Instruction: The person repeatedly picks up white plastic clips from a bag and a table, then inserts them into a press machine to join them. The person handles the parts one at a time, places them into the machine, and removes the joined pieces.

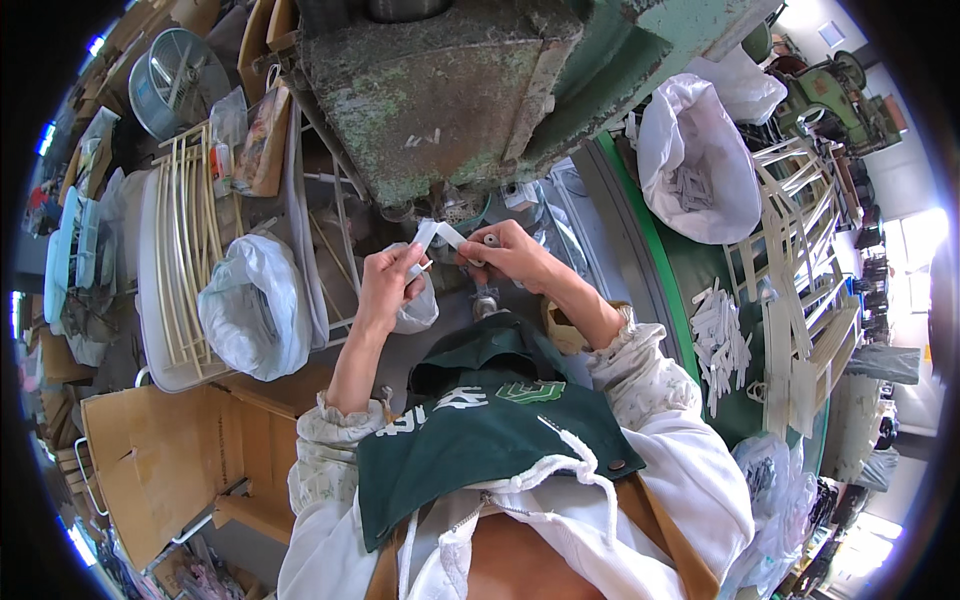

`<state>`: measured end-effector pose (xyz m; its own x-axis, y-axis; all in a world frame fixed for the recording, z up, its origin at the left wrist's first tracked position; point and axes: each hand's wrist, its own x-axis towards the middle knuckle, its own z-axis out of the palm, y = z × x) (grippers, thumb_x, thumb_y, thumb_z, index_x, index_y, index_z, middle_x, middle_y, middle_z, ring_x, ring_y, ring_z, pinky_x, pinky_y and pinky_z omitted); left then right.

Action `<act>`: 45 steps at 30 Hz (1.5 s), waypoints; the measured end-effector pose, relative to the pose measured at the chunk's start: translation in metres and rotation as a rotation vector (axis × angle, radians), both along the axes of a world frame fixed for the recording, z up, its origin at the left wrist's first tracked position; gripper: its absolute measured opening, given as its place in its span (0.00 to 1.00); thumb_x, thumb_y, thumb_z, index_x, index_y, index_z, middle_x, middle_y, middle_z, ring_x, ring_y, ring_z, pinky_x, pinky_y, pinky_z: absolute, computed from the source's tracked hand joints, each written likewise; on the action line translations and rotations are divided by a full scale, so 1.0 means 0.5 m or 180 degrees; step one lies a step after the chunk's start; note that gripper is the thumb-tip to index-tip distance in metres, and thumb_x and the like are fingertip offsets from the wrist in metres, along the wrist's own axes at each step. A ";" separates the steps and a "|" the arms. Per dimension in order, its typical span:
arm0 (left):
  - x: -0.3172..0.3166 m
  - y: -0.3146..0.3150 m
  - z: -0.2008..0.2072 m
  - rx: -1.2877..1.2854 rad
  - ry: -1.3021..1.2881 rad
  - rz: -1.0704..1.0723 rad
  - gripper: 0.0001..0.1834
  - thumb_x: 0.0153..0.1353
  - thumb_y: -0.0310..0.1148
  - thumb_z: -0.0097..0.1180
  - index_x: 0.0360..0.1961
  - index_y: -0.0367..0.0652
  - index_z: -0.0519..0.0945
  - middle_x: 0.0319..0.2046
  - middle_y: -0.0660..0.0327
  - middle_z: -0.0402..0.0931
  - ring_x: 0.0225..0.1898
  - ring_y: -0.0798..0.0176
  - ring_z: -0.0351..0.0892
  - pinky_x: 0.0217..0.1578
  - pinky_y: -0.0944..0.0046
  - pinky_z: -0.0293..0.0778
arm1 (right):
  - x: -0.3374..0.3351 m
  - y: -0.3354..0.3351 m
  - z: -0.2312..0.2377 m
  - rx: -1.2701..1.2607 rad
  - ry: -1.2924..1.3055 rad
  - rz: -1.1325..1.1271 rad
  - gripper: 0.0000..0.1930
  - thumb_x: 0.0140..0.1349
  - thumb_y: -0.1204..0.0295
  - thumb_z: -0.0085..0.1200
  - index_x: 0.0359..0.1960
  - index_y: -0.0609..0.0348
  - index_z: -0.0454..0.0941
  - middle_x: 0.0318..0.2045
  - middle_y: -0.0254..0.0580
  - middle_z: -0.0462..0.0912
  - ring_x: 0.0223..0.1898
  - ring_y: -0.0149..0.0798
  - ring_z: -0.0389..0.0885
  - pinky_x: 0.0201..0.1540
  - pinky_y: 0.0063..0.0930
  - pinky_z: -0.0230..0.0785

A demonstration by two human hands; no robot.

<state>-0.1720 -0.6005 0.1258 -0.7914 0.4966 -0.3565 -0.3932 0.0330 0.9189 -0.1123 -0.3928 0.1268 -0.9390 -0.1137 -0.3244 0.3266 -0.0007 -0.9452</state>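
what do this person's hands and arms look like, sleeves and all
The left hand and right hand are ungloved, the wrists bare. Pale, floral-patterned cloth sleeve covers with gathered edges circle both forearms; plain white cloth sleeves show above them.

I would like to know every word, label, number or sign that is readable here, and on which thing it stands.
Dark green cloth apron: white lettering and green-and-white emblem, partly folded; I do not copy the wording.
Small white flat strips being held: none visible.
Background: any marks are too small or blurred.
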 end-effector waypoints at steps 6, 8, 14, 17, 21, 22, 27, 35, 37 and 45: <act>0.008 -0.010 0.018 0.0106 -0.0034 0.0084 0.18 0.63 0.41 0.54 0.25 0.36 0.76 0.15 0.68 0.65 0.13 0.77 0.60 0.14 0.75 0.50 | 0.010 -0.011 0.044 0.0085 0.0203 0.0067 0.14 0.64 0.64 0.53 0.32 0.66 0.81 0.16 0.31 0.75 0.16 0.20 0.65 0.17 0.15 0.50; -0.005 -0.007 0.043 0.0005 0.0167 -0.0223 0.20 0.65 0.44 0.51 0.26 0.37 0.78 0.14 0.69 0.65 0.13 0.77 0.58 0.15 0.74 0.49 | 0.007 -0.010 0.050 0.0130 0.0423 -0.0045 0.14 0.64 0.64 0.53 0.31 0.65 0.80 0.16 0.30 0.74 0.18 0.20 0.67 0.19 0.15 0.52; 0.043 -0.052 -0.027 0.0443 -0.0617 -0.0132 0.31 0.68 0.55 0.37 0.41 0.34 0.78 0.12 0.66 0.65 0.13 0.74 0.57 0.15 0.75 0.52 | 0.111 0.091 0.069 -0.0166 0.0583 -0.1445 0.13 0.63 0.65 0.53 0.34 0.65 0.79 0.18 0.30 0.72 0.17 0.20 0.62 0.18 0.15 0.48; 0.056 -0.105 -0.082 0.1277 -0.1469 -0.0267 0.28 0.68 0.49 0.36 0.43 0.32 0.76 0.16 0.62 0.67 0.16 0.71 0.58 0.21 0.73 0.56 | 0.149 0.289 0.080 -0.0102 0.0878 -0.2912 0.11 0.63 0.68 0.50 0.36 0.65 0.78 0.20 0.30 0.73 0.16 0.23 0.60 0.16 0.17 0.50; 0.067 -0.054 -0.099 0.1775 -0.1743 0.0008 0.19 0.62 0.34 0.43 0.50 0.32 0.71 0.28 0.58 0.70 0.26 0.68 0.64 0.29 0.68 0.60 | 0.168 0.478 -0.009 0.1030 0.0807 -0.3475 0.15 0.60 0.76 0.47 0.49 0.69 0.69 0.39 0.44 0.76 0.33 0.32 0.73 0.32 0.22 0.67; 0.071 -0.043 -0.089 0.1677 -0.1676 0.0393 0.15 0.62 0.30 0.46 0.47 0.32 0.73 0.26 0.61 0.69 0.24 0.69 0.63 0.29 0.68 0.60 | 0.143 0.404 -0.012 0.1158 0.0939 -0.3164 0.18 0.59 0.77 0.47 0.51 0.69 0.66 0.42 0.47 0.75 0.39 0.36 0.76 0.38 0.25 0.71; 0.057 0.026 -0.066 0.1503 -0.0839 0.0791 0.10 0.61 0.30 0.56 0.39 0.34 0.79 0.19 0.69 0.67 0.18 0.78 0.56 0.21 0.74 0.53 | 0.036 0.025 0.029 -0.0831 0.0858 -0.0300 0.23 0.66 0.81 0.44 0.61 0.69 0.54 0.44 0.61 0.77 0.44 0.50 0.81 0.47 0.34 0.76; 0.029 0.079 -0.009 0.0989 -0.0267 0.1178 0.10 0.57 0.31 0.63 0.34 0.33 0.82 0.25 0.65 0.79 0.18 0.82 0.66 0.18 0.79 0.56 | -0.018 -0.058 0.051 -0.0516 0.0880 -0.0859 0.08 0.63 0.80 0.50 0.33 0.70 0.63 0.31 0.50 0.81 0.30 0.27 0.78 0.27 0.22 0.75; 0.029 0.086 -0.011 0.1106 -0.0199 0.1237 0.09 0.58 0.30 0.62 0.33 0.33 0.82 0.23 0.65 0.78 0.18 0.81 0.67 0.17 0.78 0.56 | -0.018 -0.060 0.080 -0.0139 0.0706 -0.0778 0.09 0.63 0.79 0.51 0.32 0.71 0.64 0.30 0.51 0.81 0.32 0.30 0.80 0.30 0.25 0.77; 0.009 0.082 -0.049 0.0355 -0.0070 0.1491 0.06 0.53 0.29 0.63 0.23 0.42 0.78 0.12 0.74 0.63 0.13 0.79 0.56 0.16 0.74 0.48 | -0.040 -0.012 0.022 -0.0149 0.0145 -0.0331 0.12 0.63 0.76 0.51 0.44 0.71 0.69 0.28 0.51 0.81 0.28 0.38 0.84 0.26 0.26 0.77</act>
